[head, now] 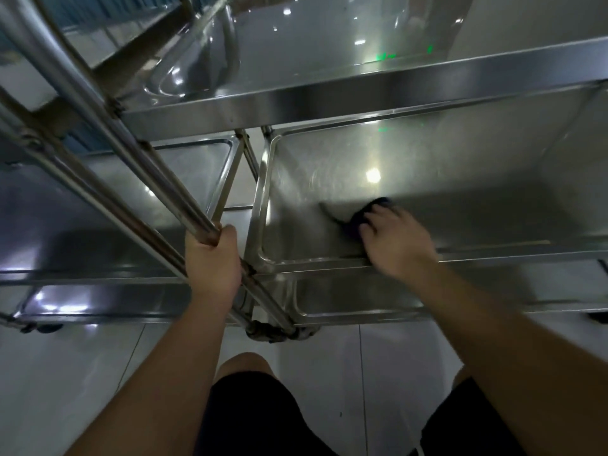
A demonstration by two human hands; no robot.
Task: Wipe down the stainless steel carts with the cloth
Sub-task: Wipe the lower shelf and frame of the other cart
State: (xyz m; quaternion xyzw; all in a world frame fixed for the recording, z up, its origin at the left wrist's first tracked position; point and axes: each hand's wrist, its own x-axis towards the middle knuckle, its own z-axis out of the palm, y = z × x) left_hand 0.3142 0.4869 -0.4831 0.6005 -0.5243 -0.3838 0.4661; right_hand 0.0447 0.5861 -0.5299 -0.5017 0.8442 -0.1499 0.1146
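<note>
The cloth is a small dark wad lying on the middle shelf of the right cart, near that shelf's front lip. The right hand lies on top of it with fingers spread and bent over the wad, pressing it to the steel; the hand is motion-blurred, so whether the fingers truly pinch the fabric or only bear down on it I cannot tell. The cloth looks soft, light and limp, something that will bunch and slide easily on polished metal, so I judge it best held under the palm with the fingertips hooked over its leading edge.

The left hand has its grip clenched round an upright tube of the cart frame, thumb uppermost, which probably steadies the cart (both stand on castors, so a hard wipe could make one roll).

By count: one cloth, two hands, and two steel carts, the left cart standing just beside the right one, their corner posts nearly touching. Three tiers show on the right cart, each a shallow tray with a raised rim. The steel is rigid, glossy and reflects the ceiling lights. Below is a pale tiled floor.
</note>
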